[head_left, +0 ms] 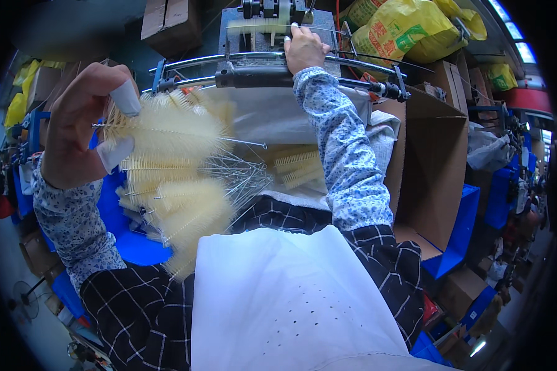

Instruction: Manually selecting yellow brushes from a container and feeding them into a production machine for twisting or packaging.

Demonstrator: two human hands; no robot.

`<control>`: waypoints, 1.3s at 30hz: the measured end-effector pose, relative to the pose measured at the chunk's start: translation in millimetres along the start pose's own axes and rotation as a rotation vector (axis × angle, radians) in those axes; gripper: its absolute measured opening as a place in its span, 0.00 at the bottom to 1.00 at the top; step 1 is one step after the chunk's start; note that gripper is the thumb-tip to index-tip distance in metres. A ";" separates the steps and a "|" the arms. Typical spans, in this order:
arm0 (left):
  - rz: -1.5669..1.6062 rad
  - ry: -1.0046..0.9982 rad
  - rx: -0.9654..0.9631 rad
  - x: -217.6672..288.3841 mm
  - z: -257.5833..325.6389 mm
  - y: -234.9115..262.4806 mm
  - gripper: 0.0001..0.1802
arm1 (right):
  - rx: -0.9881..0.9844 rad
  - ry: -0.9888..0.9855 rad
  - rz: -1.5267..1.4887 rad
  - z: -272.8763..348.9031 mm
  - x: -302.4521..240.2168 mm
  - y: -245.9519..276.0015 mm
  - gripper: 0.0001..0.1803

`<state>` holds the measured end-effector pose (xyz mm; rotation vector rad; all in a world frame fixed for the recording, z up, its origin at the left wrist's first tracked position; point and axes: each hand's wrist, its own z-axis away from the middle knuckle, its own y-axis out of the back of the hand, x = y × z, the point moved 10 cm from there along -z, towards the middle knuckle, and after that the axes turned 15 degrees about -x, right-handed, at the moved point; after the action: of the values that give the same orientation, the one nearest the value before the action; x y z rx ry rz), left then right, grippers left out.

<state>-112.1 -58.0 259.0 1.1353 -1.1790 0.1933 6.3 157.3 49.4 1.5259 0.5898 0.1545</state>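
My left hand (83,120), with white finger guards on thumb and forefinger, holds up a bunch of cream-bristled twisted-wire brushes (173,173); their bristle heads fan out and their wire stems point right and down. My right hand (304,46) reaches far forward onto the small machine (260,37) and holds a single cream brush (257,26) lying across it. Both arms wear blue flowered sleeve covers. A white apron (291,297) covers my lap below.
More brushes (297,167) lie in a white-lined bin in front of me. A curved metal rail (229,59) crosses under the machine. An open cardboard box (433,167) stands at right, blue crates (458,229) beside it, yellow sacks (408,28) behind.
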 end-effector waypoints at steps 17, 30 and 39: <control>0.044 0.040 0.038 -25.3 18.2 6.3 0.25 | -0.001 -0.065 0.165 -25.6 144.3 40.2 0.14; 0.117 0.028 0.004 -39.8 -23.2 -18.1 0.23 | -0.682 0.419 -0.443 77.3 122.9 94.9 0.18; 0.010 0.242 -0.034 -46.3 -44.3 -71.0 0.23 | -1.045 0.668 -1.241 150.6 -88.1 33.4 0.19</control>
<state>-58.5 -38.0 182.4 1.0442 -0.9703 0.3086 8.0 -14.3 95.3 -0.0900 1.5677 -0.0154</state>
